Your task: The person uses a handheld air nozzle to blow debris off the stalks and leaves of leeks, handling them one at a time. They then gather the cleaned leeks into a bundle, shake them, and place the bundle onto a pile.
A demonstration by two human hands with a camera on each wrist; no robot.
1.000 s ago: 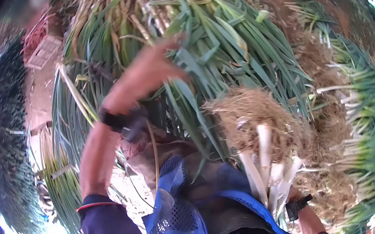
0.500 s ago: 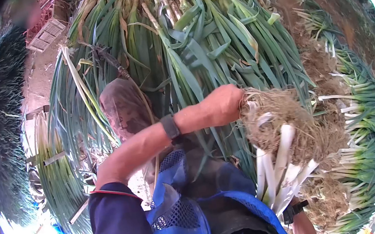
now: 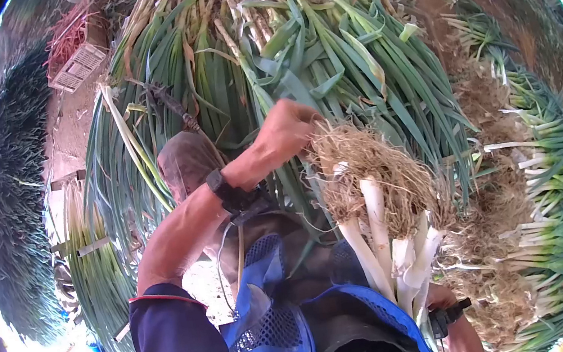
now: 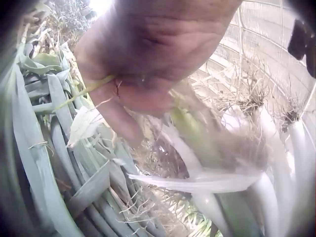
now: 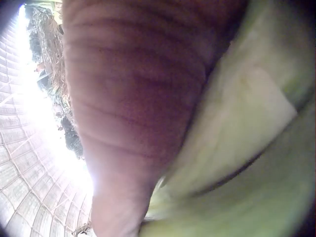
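A bunch of leeks (image 3: pixel 377 234) stands upright in front of me, white stalks below and a tangle of dry roots (image 3: pixel 375 169) on top. My left hand (image 3: pixel 306 134) grips the roots at their upper left edge. In the left wrist view the left hand (image 4: pixel 143 116) has its fingers curled into the root fibres, beside the white stalks (image 4: pixel 276 168). My right hand (image 3: pixel 436 296) holds the bunch from below and is mostly hidden behind the stalks. In the right wrist view that hand (image 5: pixel 133 98) presses against the pale green stalks (image 5: pixel 237 163).
A big heap of long green leek leaves (image 3: pixel 322 60) lies ahead. More leeks with roots are stacked at the right (image 3: pixel 550 172). Tied bundles (image 3: pixel 91 263) lie at the left, with a plastic crate (image 3: pixel 80 68) beyond them. My knee (image 3: pixel 185 161) and blue apron (image 3: pixel 268 331) are below.
My left hand left the heap of leaves, swung right to the bunch's roots and now grips them. The bunch has shifted left and stands more upright.
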